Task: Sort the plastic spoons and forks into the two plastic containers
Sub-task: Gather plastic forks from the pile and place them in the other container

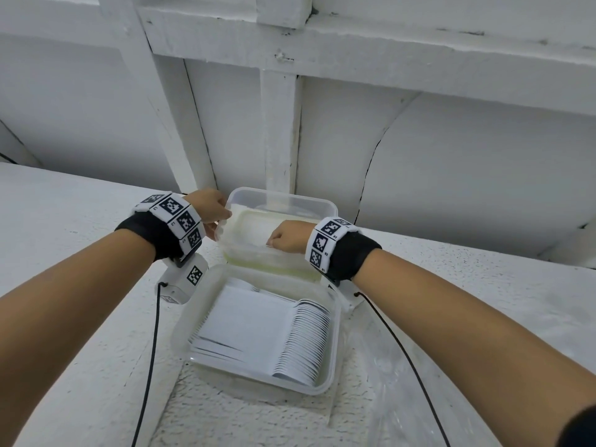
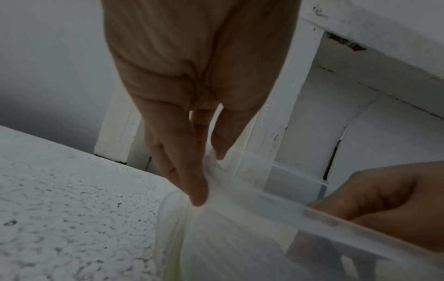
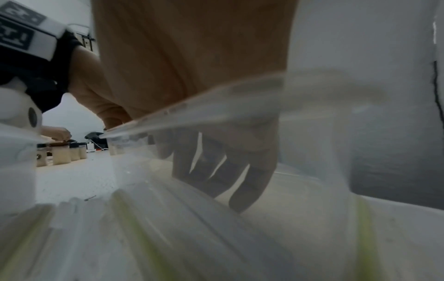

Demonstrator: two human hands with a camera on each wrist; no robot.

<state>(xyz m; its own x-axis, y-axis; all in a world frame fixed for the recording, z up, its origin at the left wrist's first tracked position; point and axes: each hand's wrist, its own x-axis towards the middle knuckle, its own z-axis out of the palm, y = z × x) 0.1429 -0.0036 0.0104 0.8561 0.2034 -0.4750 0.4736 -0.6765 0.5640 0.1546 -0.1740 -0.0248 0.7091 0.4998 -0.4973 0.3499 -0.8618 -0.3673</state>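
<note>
Both hands grip the far translucent plastic container: left hand pinching its left rim, right hand apparently curled over the near edge.

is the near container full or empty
Nearly full. The near container has no lid on, and a packed row of white spoons fills most of it.

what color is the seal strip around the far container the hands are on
Pale yellow-green, under the far container lid's near edge; clearest in the head view.
</note>
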